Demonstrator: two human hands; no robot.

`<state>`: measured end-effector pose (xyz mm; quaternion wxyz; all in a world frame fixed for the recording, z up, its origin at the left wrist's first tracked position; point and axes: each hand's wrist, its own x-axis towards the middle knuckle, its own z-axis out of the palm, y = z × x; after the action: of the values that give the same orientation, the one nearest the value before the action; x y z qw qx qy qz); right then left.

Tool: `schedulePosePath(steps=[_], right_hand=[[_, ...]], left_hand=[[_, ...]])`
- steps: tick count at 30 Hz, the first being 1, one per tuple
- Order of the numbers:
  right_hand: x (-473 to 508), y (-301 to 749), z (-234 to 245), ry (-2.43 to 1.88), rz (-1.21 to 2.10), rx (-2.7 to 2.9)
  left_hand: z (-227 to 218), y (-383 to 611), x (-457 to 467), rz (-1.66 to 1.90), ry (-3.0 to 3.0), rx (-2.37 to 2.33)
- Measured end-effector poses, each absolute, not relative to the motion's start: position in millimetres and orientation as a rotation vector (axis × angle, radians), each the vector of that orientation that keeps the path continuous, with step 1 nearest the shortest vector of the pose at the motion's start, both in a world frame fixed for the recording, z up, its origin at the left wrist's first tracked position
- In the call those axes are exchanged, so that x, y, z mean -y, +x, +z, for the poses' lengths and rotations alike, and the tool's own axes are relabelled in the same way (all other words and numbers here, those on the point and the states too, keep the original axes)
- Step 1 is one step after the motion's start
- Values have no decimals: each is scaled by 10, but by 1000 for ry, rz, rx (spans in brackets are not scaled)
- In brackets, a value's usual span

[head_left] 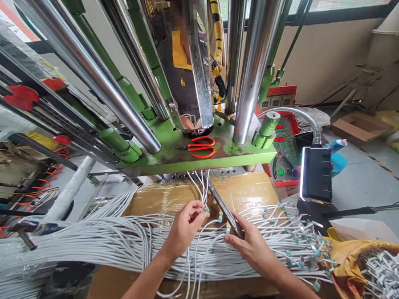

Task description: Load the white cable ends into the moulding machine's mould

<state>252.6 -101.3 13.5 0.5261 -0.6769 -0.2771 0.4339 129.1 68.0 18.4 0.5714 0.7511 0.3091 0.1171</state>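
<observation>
Cables, thin, white and tipped with small teal plugs, lie in a thick sheaf across the taped brown cardboard sheet just below the green steel press platform. They look light and limp, likely to sag and tangle, so the firm plug ends seem the best place to take hold. Below the platform's front edge, the left hand reaches in from the lower left with wrist raised, thumb and forefinger pinching 1 plug end while the other fingers curl loosely. Just right of it, the right hand lies palm down on the sheaf, fingers pressed together along a slim grey metal bar that slants up toward the platform. On the platform rest red-handled scissors, and beyond its columns stands another person in a dark apron.
</observation>
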Motion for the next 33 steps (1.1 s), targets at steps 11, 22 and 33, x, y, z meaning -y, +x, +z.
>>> schedulePosePath(steps=[11,22,33], right_hand=[[1006,2526,161,-1596,1062,610],[1008,2536,151,-1598,1064,626],[1119,2707,294,-1563,1072,685]], left_hand=[[66,1456,-789,345,2155,-381],[-48,1433,-814,447,2161,-328],[213,1464,-819,56,1872,-516]])
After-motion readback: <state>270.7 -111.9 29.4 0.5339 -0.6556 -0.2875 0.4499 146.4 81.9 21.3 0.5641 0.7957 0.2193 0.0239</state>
